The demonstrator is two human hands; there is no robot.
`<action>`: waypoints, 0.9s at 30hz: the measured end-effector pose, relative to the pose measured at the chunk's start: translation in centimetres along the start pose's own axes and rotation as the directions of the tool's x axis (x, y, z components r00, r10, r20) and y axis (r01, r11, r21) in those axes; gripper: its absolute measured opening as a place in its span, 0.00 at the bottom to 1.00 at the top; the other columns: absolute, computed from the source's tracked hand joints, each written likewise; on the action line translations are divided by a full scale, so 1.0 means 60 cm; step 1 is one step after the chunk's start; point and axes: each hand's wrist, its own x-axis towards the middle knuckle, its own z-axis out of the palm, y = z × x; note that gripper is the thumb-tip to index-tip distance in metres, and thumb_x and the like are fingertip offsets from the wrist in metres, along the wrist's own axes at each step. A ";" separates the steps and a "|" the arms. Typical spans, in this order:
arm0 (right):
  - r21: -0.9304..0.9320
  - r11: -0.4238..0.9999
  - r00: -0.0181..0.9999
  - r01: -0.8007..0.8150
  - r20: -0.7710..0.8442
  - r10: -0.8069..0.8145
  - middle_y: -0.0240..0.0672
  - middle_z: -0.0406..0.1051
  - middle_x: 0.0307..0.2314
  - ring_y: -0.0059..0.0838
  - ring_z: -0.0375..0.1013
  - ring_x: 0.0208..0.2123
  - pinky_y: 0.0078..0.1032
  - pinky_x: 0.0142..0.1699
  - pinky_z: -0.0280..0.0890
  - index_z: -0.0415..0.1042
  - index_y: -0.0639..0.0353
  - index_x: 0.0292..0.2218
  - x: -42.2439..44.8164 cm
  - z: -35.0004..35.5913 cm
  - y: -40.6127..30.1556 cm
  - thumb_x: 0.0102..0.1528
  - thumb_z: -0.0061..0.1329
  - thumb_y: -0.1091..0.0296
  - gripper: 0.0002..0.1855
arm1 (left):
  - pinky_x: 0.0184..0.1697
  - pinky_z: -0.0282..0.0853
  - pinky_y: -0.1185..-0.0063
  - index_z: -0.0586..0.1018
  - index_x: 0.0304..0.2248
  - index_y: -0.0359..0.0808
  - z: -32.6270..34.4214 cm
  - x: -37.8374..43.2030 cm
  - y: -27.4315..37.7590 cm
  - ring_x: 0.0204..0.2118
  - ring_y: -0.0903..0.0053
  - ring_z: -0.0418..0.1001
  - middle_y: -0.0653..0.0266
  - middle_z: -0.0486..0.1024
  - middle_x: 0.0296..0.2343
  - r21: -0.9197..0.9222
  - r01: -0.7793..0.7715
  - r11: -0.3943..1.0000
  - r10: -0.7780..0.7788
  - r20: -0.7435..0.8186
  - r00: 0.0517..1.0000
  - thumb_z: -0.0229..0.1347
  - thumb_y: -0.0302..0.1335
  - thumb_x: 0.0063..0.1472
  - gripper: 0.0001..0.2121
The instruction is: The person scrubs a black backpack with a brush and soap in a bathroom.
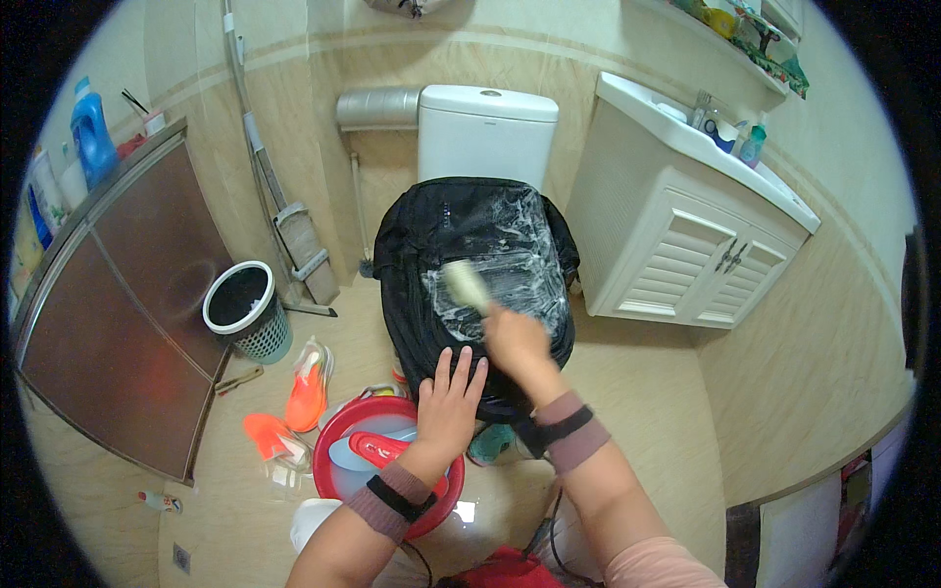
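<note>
A black backpack [412, 242] lies over the front of the white toilet, with white suds smeared across its right and middle parts. My right hand [518, 342] grips a pale scrubbing brush [466, 284], whose head rests over the soapy fabric and looks blurred. Flat on the lower left of the bag is my left hand [450, 404], fingers spread and holding nothing. Below that hand stands a red basin [323, 459] of cloudy water, in which a red insole [378, 447] and a light blue insole [349, 457] show. My left forearm hides part of the basin.
Orange shoes [305, 397] lie left of the basin, and a teal shoe [491, 444] to its right. A lidless wastebasket [268, 331] and a flat mop [305, 250] stand at left. The toilet tank [485, 140] is behind the bag; a white vanity cabinet [691, 242] is at right.
</note>
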 end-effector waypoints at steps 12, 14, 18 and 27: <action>0.280 0.946 0.986 0.163 -0.026 -0.162 0.50 0.74 0.25 0.54 0.74 0.29 0.47 0.34 0.68 0.68 0.56 0.46 -0.069 -0.012 -0.055 0.58 0.39 0.61 0.17 | 0.58 0.51 0.57 0.66 0.56 0.48 -0.017 0.002 -0.001 0.62 0.49 0.44 0.44 0.50 0.58 -0.039 0.136 0.990 -0.136 -0.003 0.991 0.63 0.24 0.38 0.40; 0.317 0.931 0.983 0.181 -0.041 -0.177 0.50 0.74 0.26 0.53 0.74 0.30 0.46 0.35 0.68 0.68 0.55 0.47 -0.070 -0.015 -0.029 0.58 0.39 0.60 0.18 | 0.58 0.52 0.58 0.67 0.55 0.47 -0.022 0.000 -0.012 0.62 0.49 0.46 0.44 0.52 0.57 -0.053 0.100 0.994 -0.101 -0.020 0.995 0.63 0.24 0.37 0.40; 0.377 0.894 0.969 0.244 -0.068 -0.236 0.50 0.74 0.31 0.52 0.74 0.32 0.43 0.38 0.68 0.69 0.50 0.50 -0.101 -0.048 0.009 0.58 0.41 0.60 0.20 | 0.57 0.55 0.60 0.69 0.54 0.45 -0.028 0.008 -0.009 0.60 0.49 0.49 0.43 0.55 0.55 -0.177 0.052 0.983 -0.066 -0.073 0.995 0.62 0.25 0.39 0.37; 0.038 0.986 0.985 0.162 0.050 -0.163 0.54 0.73 0.31 0.55 0.72 0.35 0.46 0.41 0.66 0.72 0.52 0.47 -0.010 -0.048 -0.093 0.58 0.40 0.64 0.17 | 0.58 0.53 0.61 0.68 0.55 0.44 -0.011 -0.008 -0.013 0.61 0.52 0.48 0.43 0.54 0.57 -0.075 0.046 0.996 -0.050 -0.048 0.998 0.50 0.29 0.55 0.25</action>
